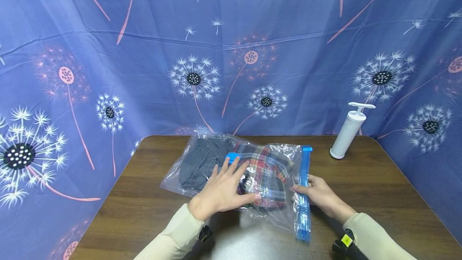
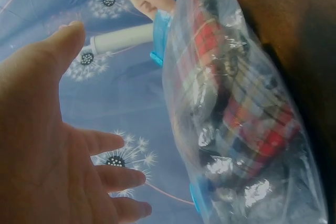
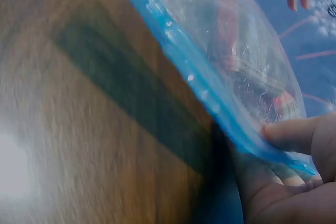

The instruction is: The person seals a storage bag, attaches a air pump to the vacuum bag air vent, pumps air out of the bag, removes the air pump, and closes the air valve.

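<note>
A clear vacuum storage bag lies across the table with folded clothes inside. A dark grey garment fills its left part, and a plaid garment in red, grey and black lies to the right. Over the bag's middle my left hand is spread; the left wrist view shows a gap between its palm and the plastic. Beyond its fingertips sits a round blue valve. My right hand pinches the blue zip strip at the bag's right end, thumb on top and fingers beneath; the strip is raised, with its shadow below.
A white hand pump stands upright at the table's back right, its T-shaped handle on top. Behind the brown wooden table hangs a blue curtain printed with dandelions.
</note>
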Tool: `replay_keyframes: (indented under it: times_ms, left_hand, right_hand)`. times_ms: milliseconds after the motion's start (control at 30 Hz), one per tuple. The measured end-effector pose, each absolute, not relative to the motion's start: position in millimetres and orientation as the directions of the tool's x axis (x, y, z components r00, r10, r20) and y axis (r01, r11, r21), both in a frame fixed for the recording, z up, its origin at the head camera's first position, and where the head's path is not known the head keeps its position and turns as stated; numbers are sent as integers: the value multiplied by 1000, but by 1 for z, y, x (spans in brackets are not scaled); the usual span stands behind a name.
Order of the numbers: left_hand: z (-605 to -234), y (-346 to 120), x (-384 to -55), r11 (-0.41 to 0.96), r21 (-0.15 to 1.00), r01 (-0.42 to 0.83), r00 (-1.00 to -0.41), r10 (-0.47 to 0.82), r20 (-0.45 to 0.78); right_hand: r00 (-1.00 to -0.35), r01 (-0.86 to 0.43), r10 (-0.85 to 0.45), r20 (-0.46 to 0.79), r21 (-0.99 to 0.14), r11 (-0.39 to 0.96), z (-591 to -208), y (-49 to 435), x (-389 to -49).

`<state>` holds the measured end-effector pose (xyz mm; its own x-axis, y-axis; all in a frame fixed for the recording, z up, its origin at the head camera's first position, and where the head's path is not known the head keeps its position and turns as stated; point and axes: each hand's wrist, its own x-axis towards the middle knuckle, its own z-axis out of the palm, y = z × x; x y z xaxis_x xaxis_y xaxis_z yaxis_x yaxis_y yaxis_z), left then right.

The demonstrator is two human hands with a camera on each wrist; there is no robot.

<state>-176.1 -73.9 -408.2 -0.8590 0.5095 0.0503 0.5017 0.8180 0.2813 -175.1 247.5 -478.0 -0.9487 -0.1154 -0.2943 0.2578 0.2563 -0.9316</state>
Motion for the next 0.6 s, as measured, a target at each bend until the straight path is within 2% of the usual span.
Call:
replay_keyframes:
  times_ms: [200,400,600]
  left_hand:
    - [-399,-72,-182,797,287,532,-835,549,25]
    - [-382,-63,-204,672,364,645,-728,685,25]
    - [-383,-39,-241,609,408,680,-666,746,-5]
  right_hand:
    - [-948,245,-130,-289,-929,276,-478,226,-169]
    - [-957,110,-209,-202,-917,382,-480,207,-156]
    - [-939,42,-303,-163,-929,369,-483,196,-148]
